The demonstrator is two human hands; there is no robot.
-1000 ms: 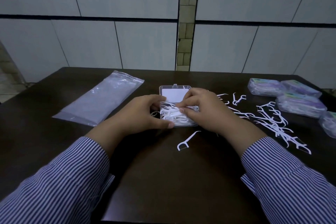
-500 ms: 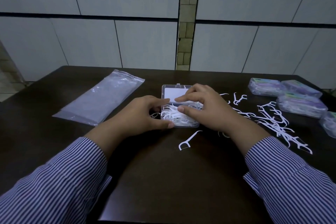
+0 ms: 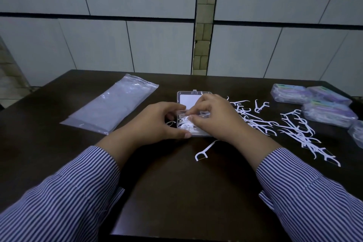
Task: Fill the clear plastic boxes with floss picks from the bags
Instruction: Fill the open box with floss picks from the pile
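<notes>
the right hand (image 3: 214, 118) has drawn its fingers back from the lid edge, where they reached half a second ago, and now curls down over the white heap of floss picks (image 3: 185, 124) inside the open clear plastic box (image 3: 187, 99), thumb and forefinger closed in a pinch on the picks. the left hand (image 3: 163, 122) has hardly shifted: it holds the box's left side, fingers curled at the wall and thumb laid along the near edge, just beside the pinch. the lid, with its white label, stands open beyond both hands.

i judge this as tamping and tidying the load rather than adding more, so this box looks close to full and the lid may be next.

one stray floss pick (image 3: 204, 150) lies on the dark table (image 3: 176, 192) just nearer than the right wrist. a scatter of loose floss picks (image 3: 294, 129) spreads to the right of the grip, and beyond that sit filled boxes (image 3: 330, 113). left of the holding hand lies a clear plastic bag (image 3: 112, 107), flat. the work is well under way, yet many picks remain outside.
</notes>
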